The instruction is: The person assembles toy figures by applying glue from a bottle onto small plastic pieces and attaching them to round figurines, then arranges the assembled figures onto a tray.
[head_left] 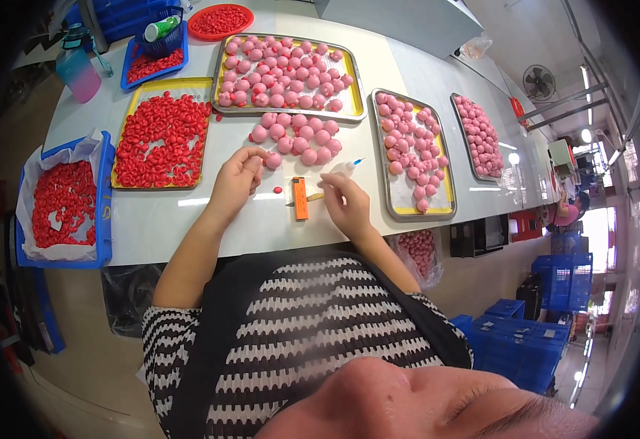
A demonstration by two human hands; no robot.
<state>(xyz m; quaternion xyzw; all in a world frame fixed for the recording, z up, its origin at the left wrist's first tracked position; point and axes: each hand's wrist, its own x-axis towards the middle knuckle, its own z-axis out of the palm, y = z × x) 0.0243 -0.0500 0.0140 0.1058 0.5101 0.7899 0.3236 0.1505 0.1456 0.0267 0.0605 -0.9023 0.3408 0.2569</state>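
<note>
My left hand (236,180) is closed, its thumb and fingertips at a pink ball (273,160) with a small red part by it. Across from it, my right hand (347,208) has its fingers curled together; anything in them is too small to make out. Between the hands lie an orange oblong box (301,199) and a thin tool with a yellowish handle (315,197). A single red piece (278,189) rests near the box. Beyond my right fingers is a clear bottle with a blue tip (358,161). Several loose pink balls (307,132) sit just past my hands.
A large tray of pink balls (358,110) stands behind, with two more at right, the nearer tray (415,217) beside my right hand. Red pieces fill a yellow tray (138,89) and a lined blue crate (105,245) at left. A drinking bottle (78,73) stands far left.
</note>
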